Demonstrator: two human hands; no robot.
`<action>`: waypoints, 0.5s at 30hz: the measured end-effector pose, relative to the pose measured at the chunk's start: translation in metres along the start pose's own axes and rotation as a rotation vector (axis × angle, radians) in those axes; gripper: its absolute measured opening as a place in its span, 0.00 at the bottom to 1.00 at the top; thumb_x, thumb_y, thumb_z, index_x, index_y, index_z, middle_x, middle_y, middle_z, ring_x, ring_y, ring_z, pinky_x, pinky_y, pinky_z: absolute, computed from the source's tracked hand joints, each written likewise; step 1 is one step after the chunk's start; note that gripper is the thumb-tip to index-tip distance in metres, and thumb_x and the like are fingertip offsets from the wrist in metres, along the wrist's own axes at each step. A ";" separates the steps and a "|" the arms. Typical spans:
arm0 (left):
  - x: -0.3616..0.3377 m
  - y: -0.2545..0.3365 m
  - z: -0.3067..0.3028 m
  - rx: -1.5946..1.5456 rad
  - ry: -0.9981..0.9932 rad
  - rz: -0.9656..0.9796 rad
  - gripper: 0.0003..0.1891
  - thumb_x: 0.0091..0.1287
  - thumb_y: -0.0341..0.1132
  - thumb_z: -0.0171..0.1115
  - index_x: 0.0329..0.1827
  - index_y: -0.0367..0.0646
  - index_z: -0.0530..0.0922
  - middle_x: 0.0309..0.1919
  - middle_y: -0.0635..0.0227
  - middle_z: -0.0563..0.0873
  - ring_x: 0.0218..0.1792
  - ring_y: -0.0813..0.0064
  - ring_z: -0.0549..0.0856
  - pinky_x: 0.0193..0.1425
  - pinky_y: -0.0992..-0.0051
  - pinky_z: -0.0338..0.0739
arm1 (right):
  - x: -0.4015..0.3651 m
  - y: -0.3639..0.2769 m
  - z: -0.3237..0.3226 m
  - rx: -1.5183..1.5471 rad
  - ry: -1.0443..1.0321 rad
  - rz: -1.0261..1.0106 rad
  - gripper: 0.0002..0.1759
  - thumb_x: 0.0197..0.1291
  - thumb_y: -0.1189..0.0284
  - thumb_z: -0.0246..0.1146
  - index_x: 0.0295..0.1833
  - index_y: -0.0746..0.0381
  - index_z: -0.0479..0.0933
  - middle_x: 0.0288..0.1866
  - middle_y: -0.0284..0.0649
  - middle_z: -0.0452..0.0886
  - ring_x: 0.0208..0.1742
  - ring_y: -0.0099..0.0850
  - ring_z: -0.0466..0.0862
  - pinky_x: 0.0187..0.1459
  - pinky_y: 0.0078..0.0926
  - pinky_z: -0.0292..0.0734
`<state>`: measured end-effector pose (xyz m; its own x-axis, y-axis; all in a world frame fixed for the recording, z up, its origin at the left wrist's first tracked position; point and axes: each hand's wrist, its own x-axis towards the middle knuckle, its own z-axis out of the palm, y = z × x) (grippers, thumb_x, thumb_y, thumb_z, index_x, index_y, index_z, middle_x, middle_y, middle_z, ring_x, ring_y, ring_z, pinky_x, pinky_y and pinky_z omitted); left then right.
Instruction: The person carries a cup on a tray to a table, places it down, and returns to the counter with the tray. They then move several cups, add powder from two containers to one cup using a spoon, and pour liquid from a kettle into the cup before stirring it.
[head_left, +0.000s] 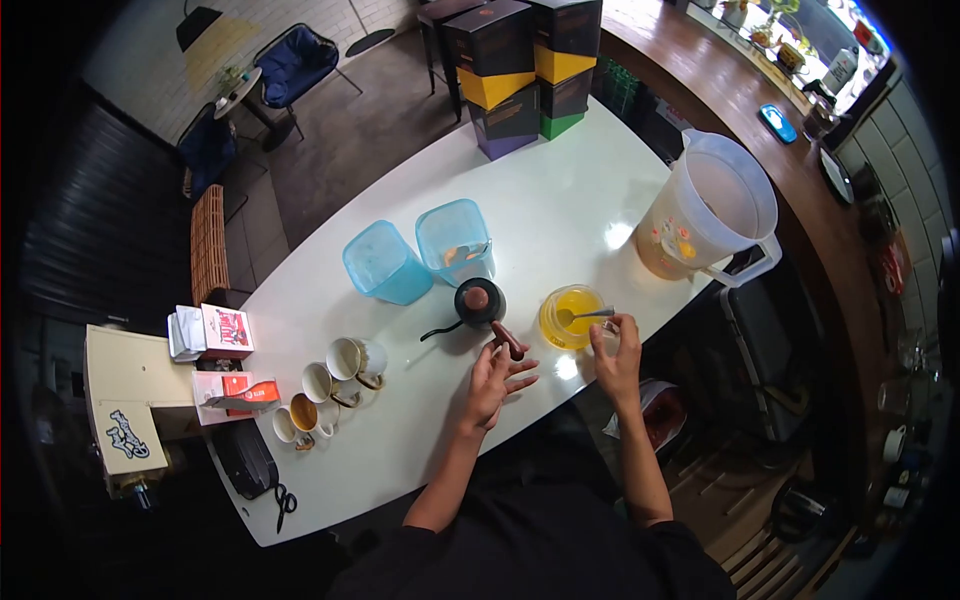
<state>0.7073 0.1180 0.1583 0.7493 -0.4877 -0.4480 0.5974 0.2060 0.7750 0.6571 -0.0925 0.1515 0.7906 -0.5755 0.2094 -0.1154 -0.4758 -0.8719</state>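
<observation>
A small black kettle with a round brown lid knob, a thin spout and a brown side handle stands mid-table. My left hand is at that handle, fingers spread rather than wrapped round it; whether the fingertips touch it is hard to tell. To the right is a glass mug of yellow liquid, with a metal spoon leaning in it. My right hand pinches at the mug's handle side, close under the spoon's end. Two light-blue plastic containers sit behind the kettle.
A large translucent pitcher occupies the right edge. Several cups line the left, near boxes of packets, a black case and scissors. Stacked dark boxes stand at the far end. A wooden counter runs beyond.
</observation>
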 end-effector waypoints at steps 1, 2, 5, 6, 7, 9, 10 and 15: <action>0.002 0.000 0.002 -0.015 0.013 0.017 0.21 0.79 0.44 0.47 0.68 0.41 0.62 0.59 0.56 0.76 0.55 0.61 0.83 0.57 0.59 0.83 | 0.000 0.002 0.007 0.034 0.038 -0.014 0.14 0.61 0.69 0.66 0.41 0.68 0.72 0.35 0.48 0.77 0.39 0.42 0.78 0.45 0.37 0.73; 0.005 -0.001 0.003 -0.029 0.025 0.034 0.20 0.79 0.44 0.47 0.67 0.42 0.63 0.59 0.56 0.76 0.55 0.61 0.83 0.56 0.60 0.83 | 0.000 0.005 0.009 0.040 0.020 -0.017 0.14 0.61 0.69 0.66 0.41 0.68 0.72 0.35 0.48 0.77 0.39 0.42 0.78 0.45 0.37 0.73; 0.008 -0.004 0.005 -0.015 0.096 0.055 0.20 0.79 0.45 0.49 0.66 0.42 0.66 0.50 0.61 0.79 0.46 0.70 0.84 0.51 0.65 0.84 | 0.003 0.008 0.015 0.121 0.030 0.037 0.17 0.63 0.68 0.64 0.32 0.67 0.66 0.27 0.44 0.69 0.31 0.37 0.70 0.37 0.36 0.67; 0.008 -0.004 0.005 0.011 0.105 0.057 0.20 0.79 0.45 0.49 0.65 0.42 0.67 0.46 0.63 0.79 0.43 0.74 0.84 0.49 0.67 0.85 | 0.004 0.007 0.015 0.128 0.018 0.033 0.17 0.63 0.68 0.64 0.32 0.67 0.66 0.27 0.44 0.69 0.31 0.37 0.70 0.37 0.36 0.67; 0.007 -0.004 0.005 0.008 0.115 0.065 0.20 0.79 0.45 0.49 0.65 0.42 0.67 0.46 0.63 0.79 0.43 0.74 0.84 0.49 0.67 0.85 | 0.005 0.005 0.014 0.111 0.014 0.047 0.17 0.64 0.68 0.63 0.31 0.67 0.65 0.26 0.44 0.68 0.30 0.36 0.70 0.36 0.36 0.67; 0.004 -0.004 0.005 0.031 0.134 0.079 0.21 0.79 0.45 0.49 0.65 0.39 0.68 0.42 0.67 0.79 0.37 0.79 0.82 0.46 0.70 0.85 | 0.008 0.003 0.013 0.097 -0.001 0.050 0.17 0.64 0.68 0.63 0.31 0.67 0.64 0.25 0.44 0.68 0.28 0.36 0.69 0.34 0.36 0.67; 0.002 -0.005 0.003 0.024 0.144 0.088 0.21 0.79 0.45 0.49 0.65 0.39 0.68 0.42 0.67 0.79 0.37 0.79 0.82 0.46 0.70 0.85 | 0.009 0.004 0.012 0.094 -0.004 0.048 0.17 0.64 0.68 0.62 0.30 0.66 0.64 0.25 0.44 0.67 0.28 0.35 0.68 0.33 0.35 0.67; -0.018 -0.005 -0.008 0.166 0.111 0.060 0.21 0.79 0.44 0.49 0.65 0.36 0.70 0.36 0.72 0.75 0.31 0.84 0.78 0.42 0.73 0.86 | 0.011 -0.003 0.011 0.143 -0.035 0.050 0.17 0.65 0.69 0.61 0.30 0.66 0.63 0.24 0.43 0.67 0.27 0.31 0.67 0.31 0.33 0.66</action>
<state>0.6930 0.1324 0.1591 0.8146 -0.3806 -0.4377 0.5020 0.0848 0.8607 0.6731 -0.0898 0.1515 0.8070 -0.5710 0.1509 -0.0703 -0.3466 -0.9354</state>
